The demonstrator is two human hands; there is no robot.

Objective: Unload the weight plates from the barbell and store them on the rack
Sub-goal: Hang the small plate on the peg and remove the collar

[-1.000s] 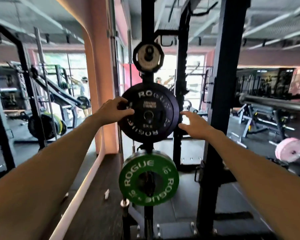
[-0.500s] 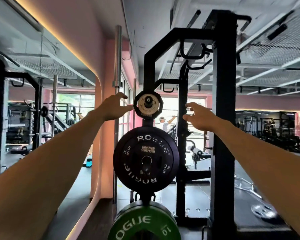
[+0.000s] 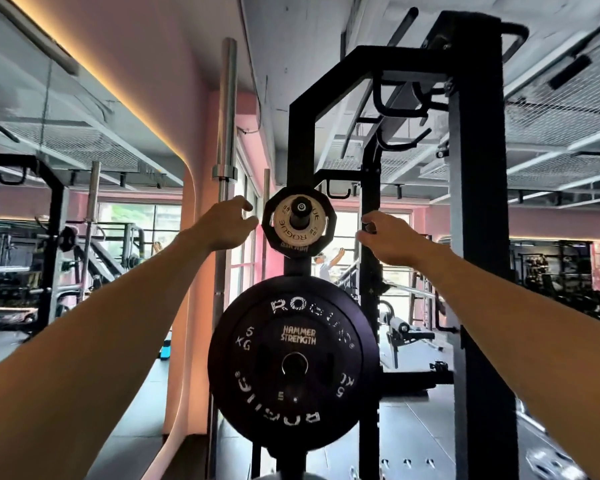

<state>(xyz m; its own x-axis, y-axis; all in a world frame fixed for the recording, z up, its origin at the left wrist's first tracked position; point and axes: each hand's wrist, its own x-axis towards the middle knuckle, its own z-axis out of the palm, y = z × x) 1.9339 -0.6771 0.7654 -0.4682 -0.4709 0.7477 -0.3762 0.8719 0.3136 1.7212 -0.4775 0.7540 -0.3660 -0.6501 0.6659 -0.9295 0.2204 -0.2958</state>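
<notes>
Left hand (image 3: 227, 221) raised beside the small plate (image 3: 298, 221), fingers loosely curled, holding nothing, fingertips just short of the plate's left edge. Right hand (image 3: 387, 239) level with it on the other side, also loosely curled and empty, set a little farther off from the rim.

Nearest and lowest, cut off at the bottom edge: a pale sliver of another plate, too little showing to name. Above that, the 5 kg plate (image 3: 293, 365), black rubber, hung on its peg on the rack (image 3: 300, 140) and facing the camera. Higher and slightly farther, the small plate on the top peg, black many-sided rim around a pale centre, lettering upside down.

Probably light for its size, rigid, easily carried in one hand but steadier with two. Flat faces likely slick; best hold judged to be at the angled rim, opposite sides, thumbs in front. Rubber 5 kg plate likely heavier, grippier.

Hard to tell: whether one small plate or several sit stacked on the top peg, and its weight marking. No loaded barbell in view, only upright bars (image 3: 227, 112) stored behind the left hand.
</notes>
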